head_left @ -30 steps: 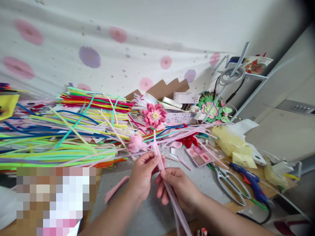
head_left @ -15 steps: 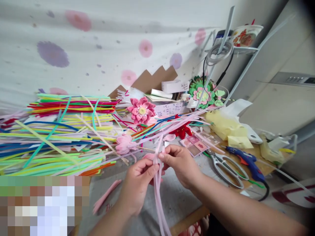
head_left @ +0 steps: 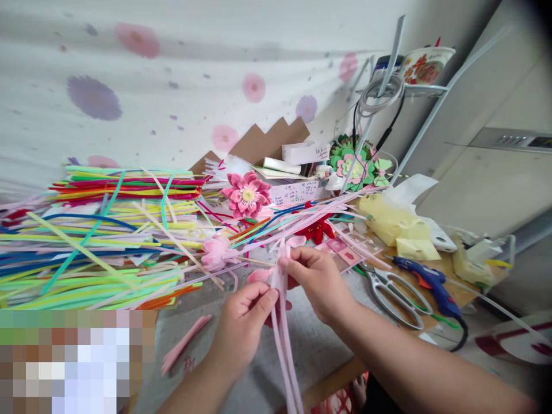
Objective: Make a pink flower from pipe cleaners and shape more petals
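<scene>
The left hand (head_left: 244, 322) is pinching pale pink strips (head_left: 282, 333) between thumb and fingers, closed with barely any gap; the right hand (head_left: 319, 282) is gripping them likewise, just higher, near their upper ends. The strips are running down over the grey mat (head_left: 317, 339) on the bench (head_left: 334, 380) and out of view. Good handling is probably calling for a light, steady pinch – one hand anchoring, the other evening the ends – while leaving the pile uncrushed and the lengths untwisted.

Craft workspace: scissors (head_left: 379, 281), glue gun (head_left: 436, 286)
</scene>
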Motion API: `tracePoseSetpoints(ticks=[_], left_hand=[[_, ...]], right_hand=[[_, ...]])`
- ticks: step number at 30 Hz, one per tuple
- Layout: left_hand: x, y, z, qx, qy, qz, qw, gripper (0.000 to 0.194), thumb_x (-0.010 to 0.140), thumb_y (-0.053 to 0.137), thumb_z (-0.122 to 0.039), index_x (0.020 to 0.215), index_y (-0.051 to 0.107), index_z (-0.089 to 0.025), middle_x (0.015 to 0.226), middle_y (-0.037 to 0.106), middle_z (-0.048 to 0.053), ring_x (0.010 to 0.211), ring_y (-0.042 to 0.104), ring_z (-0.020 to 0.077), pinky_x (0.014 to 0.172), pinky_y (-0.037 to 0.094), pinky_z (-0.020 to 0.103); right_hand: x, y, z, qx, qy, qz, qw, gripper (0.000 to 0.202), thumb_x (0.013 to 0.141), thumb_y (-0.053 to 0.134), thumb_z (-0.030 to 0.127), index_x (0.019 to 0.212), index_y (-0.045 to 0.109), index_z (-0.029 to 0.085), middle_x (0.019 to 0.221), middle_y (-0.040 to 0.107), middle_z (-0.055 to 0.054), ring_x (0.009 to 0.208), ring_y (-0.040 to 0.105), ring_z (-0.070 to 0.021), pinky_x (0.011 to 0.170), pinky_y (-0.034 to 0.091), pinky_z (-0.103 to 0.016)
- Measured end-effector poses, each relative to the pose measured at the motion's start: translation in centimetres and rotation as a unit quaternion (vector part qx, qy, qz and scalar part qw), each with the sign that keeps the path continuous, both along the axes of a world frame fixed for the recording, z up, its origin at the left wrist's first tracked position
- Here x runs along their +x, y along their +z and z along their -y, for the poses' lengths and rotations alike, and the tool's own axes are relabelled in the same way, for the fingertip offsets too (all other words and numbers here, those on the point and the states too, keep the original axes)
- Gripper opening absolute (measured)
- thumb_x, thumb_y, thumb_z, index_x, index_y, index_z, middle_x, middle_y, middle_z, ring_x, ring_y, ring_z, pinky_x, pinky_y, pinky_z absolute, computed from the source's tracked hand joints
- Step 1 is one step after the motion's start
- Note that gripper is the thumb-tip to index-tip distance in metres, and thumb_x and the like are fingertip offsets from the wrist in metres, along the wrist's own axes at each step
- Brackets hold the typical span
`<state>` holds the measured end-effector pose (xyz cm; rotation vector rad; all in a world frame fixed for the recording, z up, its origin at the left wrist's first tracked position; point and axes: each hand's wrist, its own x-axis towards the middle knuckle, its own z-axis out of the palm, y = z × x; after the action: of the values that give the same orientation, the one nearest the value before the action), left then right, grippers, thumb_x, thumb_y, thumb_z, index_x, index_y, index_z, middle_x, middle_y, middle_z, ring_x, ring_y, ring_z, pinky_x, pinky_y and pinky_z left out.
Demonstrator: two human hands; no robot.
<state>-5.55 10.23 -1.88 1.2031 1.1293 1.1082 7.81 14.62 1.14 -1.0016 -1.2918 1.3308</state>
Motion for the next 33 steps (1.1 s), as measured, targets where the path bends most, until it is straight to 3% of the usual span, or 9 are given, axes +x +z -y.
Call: tracePoseSetpoints(ticks=[5,16,22,26,31,33], left_hand=[[0.3,-0.1,0.1,-0.012,-0.021,0.018,1.0,0.027,0.079,0.056,-0.039,0.069,0.062,-0.015,0.065,0.065,0.004,0.056,0.057,0.014,0.053,0.046,0.024],[0.7,-0.4,0.2,-0.07,-0.03,0.111,0.991,0.025,0.075,0.061,-0.038,0.08,0.066,-0.014,0.058,0.06,0.002,0.05,0.051,0.0098,0.047,0.038,0.02],[1.6,0.3,0.6,-0.063,-0.049,0.156,0.985,0.024,0.075,0.062,-0.038,0.081,0.063,-0.015,0.065,0.063,0.003,0.059,0.058,0.0142,0.054,0.046,0.025],[2.8,0.8,1.0,-0.05,-0.009,0.127,0.991,0.018,0.07,0.066,-0.032,0.076,0.061,-0.016,0.064,0.061,-0.001,0.054,0.057,0.011,0.052,0.045,0.022],[3.3,1.6,1.2,-0.084,0.026,0.109,0.99,0.01,0.071,0.06,-0.024,0.071,0.057,-0.015,0.059,0.061,0.0,0.052,0.059,0.0118,0.056,0.049,0.026],[3.2,1.9,1.3,-0.097,0.03,0.076,0.992,0.011,0.073,0.056,-0.026,0.072,0.055,-0.015,0.055,0.06,0.0,0.046,0.056,0.0113,0.048,0.047,0.023]], right_hand=[[-0.4,0.1,0.1,-0.03,-0.019,-0.114,0.993,0.017,0.071,0.066,0.028,0.064,0.055,0.016,0.055,0.054,0.005,0.049,0.048,-0.0061,0.048,0.043,-0.018],[-1.0,0.2,0.9,-0.07,-0.001,-0.183,0.981,0.017,0.07,0.066,0.027,0.079,0.054,0.019,0.059,0.064,0.003,0.047,0.058,-0.0107,0.045,0.044,-0.021],[-1.3,-0.2,0.5,-0.001,-0.084,-0.159,0.984,0.015,0.069,0.065,0.024,0.08,0.06,0.017,0.061,0.064,0.002,0.057,0.062,-0.0121,0.055,0.049,-0.023],[-1.3,0.2,0.6,0.047,-0.13,-0.101,0.985,0.012,0.07,0.063,0.023,0.08,0.06,0.017,0.067,0.065,0.0,0.064,0.063,-0.0139,0.062,0.051,-0.026],[-0.9,0.4,1.0,0.101,-0.143,-0.05,0.983,0.014,0.074,0.059,0.025,0.085,0.061,0.017,0.072,0.068,-0.002,0.069,0.064,-0.0157,0.065,0.051,-0.027],[-0.6,0.4,1.0,0.107,-0.139,-0.044,0.983,0.014,0.074,0.059,0.024,0.086,0.061,0.017,0.073,0.068,-0.002,0.07,0.065,-0.0159,0.065,0.051,-0.027]])
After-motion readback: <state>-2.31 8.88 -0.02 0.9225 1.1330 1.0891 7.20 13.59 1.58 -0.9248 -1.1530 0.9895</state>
